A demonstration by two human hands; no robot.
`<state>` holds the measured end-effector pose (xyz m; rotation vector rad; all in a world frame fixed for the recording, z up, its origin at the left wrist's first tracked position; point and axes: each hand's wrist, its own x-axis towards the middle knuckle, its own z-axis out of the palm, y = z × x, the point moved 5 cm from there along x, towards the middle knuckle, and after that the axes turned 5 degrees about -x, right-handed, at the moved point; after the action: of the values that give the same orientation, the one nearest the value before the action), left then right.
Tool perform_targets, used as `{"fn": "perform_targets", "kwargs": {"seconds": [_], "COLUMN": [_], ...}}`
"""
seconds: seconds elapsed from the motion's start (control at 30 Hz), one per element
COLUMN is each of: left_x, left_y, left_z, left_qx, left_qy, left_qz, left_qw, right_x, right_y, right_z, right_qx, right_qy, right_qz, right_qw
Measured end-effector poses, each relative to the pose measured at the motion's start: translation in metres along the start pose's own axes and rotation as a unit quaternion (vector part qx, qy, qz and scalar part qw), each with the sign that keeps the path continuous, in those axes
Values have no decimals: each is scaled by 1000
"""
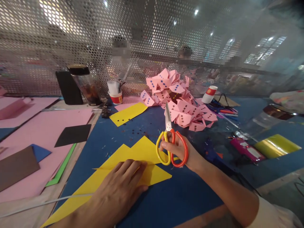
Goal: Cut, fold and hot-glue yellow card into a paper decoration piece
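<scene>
A perforated panel [95, 28] stands behind the blue table [185, 199]. Yellow paper [144, 148] lies directly beneath the left hand [125, 182], whose fingers are slightly bent, close together and resting on it. A pile of pink paper pieces [166, 80] sits beyond the fingers of the right hand [179, 148]. Those fingers are closed around the scissors [168, 120], which point away from the fingertips, toward the pile.
</scene>
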<state>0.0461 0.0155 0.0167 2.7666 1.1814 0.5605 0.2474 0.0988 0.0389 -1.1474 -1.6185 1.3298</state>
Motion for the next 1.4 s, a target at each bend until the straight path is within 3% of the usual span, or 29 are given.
{"fn": "perform_targets", "kwargs": {"seconds": [0.17,0.37,0.53,0.83,1.2,1.4], "left_x": [-1,-1,0,0,-1,-1], "left_y": [0,1,1,1,1,1], "left_z": [1,1,1,3,4,4], "left_qx": [-1,23,22,21,22,16], "left_qy": [5,16,9,2,0,-1], "left_qz": [2,29,26,18,22,11], "left_qw": [1000,999,999,1000,1000,1000], "right_x": [-7,-10,-11,-9,-10,-11], "right_y": [-5,9,15,12,14,10], "right_z": [15,28,36,44,39,20], "right_qx": [-19,-6,1,-3,-67,-100], "right_qy": [-36,-19,-50,-58,-49,-13], "right_qz": [32,28,55,37,22,42], "right_qw": [999,999,997,998,996,994]}}
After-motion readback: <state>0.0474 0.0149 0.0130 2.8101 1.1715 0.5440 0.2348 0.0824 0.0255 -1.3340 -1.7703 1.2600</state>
